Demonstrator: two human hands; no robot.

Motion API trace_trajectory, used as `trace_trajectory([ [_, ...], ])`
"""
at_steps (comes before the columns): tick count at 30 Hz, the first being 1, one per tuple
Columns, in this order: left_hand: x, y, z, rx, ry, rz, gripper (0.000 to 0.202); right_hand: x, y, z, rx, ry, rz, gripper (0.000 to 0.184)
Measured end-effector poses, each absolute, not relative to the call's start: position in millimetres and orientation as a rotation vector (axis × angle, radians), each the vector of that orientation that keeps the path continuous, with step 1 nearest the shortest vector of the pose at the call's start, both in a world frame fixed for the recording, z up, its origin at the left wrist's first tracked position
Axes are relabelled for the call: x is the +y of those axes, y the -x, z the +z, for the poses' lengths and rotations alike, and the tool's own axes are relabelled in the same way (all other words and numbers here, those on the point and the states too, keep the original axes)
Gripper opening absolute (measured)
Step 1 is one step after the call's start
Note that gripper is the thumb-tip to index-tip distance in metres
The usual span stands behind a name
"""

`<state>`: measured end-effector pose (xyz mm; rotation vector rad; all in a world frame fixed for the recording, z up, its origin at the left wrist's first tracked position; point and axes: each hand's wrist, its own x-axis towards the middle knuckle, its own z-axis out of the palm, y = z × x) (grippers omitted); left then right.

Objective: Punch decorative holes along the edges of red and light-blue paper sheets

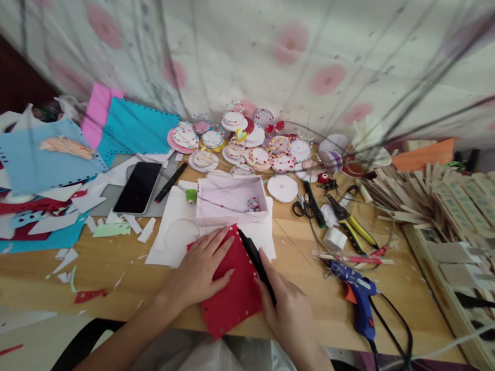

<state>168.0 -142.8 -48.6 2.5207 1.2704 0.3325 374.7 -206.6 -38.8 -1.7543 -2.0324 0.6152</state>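
Note:
My left hand [204, 269] lies flat on a red sheet [235, 301], fingers spread, pressing it to the table. Small dots line parts of the sheet's edges. In my right hand [284, 309] is a black marker pen [255, 258], gripped along its barrel and slanting up to the left. The pen's tip is at the sheet's upper right edge; whether it touches cannot be made out. Just beyond the sheet stands an open white paper box [229, 213] with a few small colourful bits inside. White paper [167, 242] lies beneath the box and the red sheet.
Layered paper discs with dotted decoration [259, 158] crowd the back. At left are a phone [138, 188], another black pen [171, 182], blue sheets [138, 127] and scraps. Scissors [303, 206], yellow-handled pliers [353, 227], a blue glue gun [360, 299] with cables, and wooden sticks [400, 193] occupy the right.

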Motion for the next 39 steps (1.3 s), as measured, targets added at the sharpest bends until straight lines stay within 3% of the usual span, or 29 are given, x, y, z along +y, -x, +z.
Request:
trace_trajectory([
  [8, -143.3, -168.7, -45.5, 1.285, -2.515, 0.333, 0.06, -196.7, -366.3, -39.4, -2.249, 1.786, 0.277, 0.051],
  [26, -146.3, -171.9, -41.0, 1.341, -2.541, 0.227, 0.061, -215.5, -366.5, -24.5, -2.377, 1.887, 0.179, 0.068],
  [39, -152.2, -175.4, -42.5, 1.368, -2.585, 0.223, 0.063, -257.3, -383.9, -29.1, -2.352, 1.851, 0.094, 0.054],
])
